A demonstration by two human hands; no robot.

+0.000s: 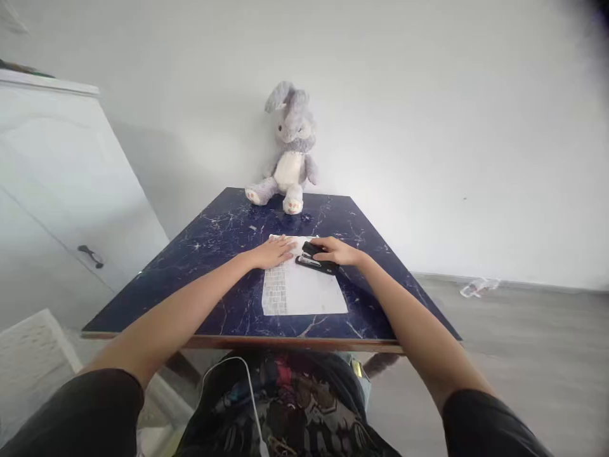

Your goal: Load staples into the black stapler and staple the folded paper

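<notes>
A white sheet of paper (309, 291) lies on the dark blue marble-patterned table (209, 241). My left hand (275, 251) rests flat on the paper's far left corner, fingers stretched out. My right hand (337, 251) is closed over a black stapler (314, 261) that sits on the paper's far right part. The two hands are close together, a little apart.
A grey and white plush rabbit (290, 152) sits at the table's far edge against the white wall. A white cabinet (57, 190) with a dark handle stands on the left. A clear plastic item (477, 287) lies on the grey floor at the right.
</notes>
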